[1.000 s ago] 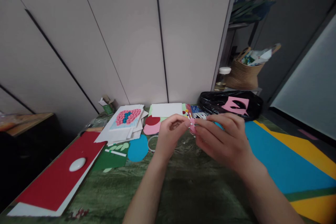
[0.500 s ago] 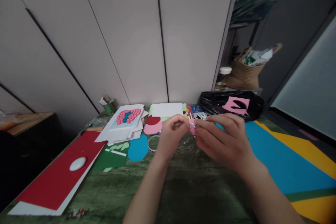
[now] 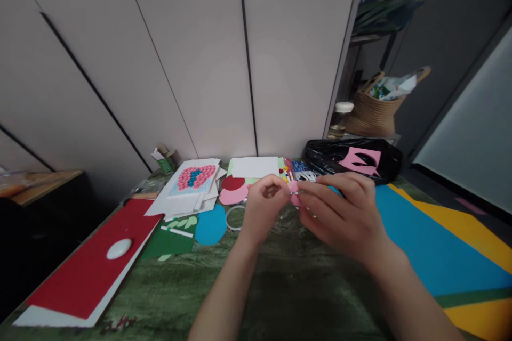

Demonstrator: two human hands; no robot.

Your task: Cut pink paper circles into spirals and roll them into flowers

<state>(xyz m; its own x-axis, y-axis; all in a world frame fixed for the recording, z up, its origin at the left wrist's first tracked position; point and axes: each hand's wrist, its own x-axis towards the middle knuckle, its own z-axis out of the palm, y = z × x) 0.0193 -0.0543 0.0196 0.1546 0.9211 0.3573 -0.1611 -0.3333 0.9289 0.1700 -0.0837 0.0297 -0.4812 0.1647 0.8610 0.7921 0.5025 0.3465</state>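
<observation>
Between my two hands, above the table, is a small pink paper piece (image 3: 294, 193), narrowed at its middle. My left hand (image 3: 264, 205) pinches its left edge between thumb and forefinger. On the other side the fingers of my right hand (image 3: 346, 213) are closed on the same piece, hiding part of it. Behind my left hand lie a larger pink paper shape (image 3: 234, 194) and a dark red one (image 3: 233, 182). A roll of tape (image 3: 234, 218) and a blue paper shape (image 3: 210, 225) rest left of my left wrist.
At left, a white mouse (image 3: 119, 249) sits on red sheets (image 3: 88, 272). A picture of pink and blue balls (image 3: 196, 178) tops a paper stack. Green paper (image 3: 168, 244) bears a white pen (image 3: 176, 232). Blue sheets (image 3: 424, 245) and a black bag (image 3: 328, 153) lie at right.
Almost nothing differs; both hands keep their hold on the pink paper piece, which appears turned very slightly.
</observation>
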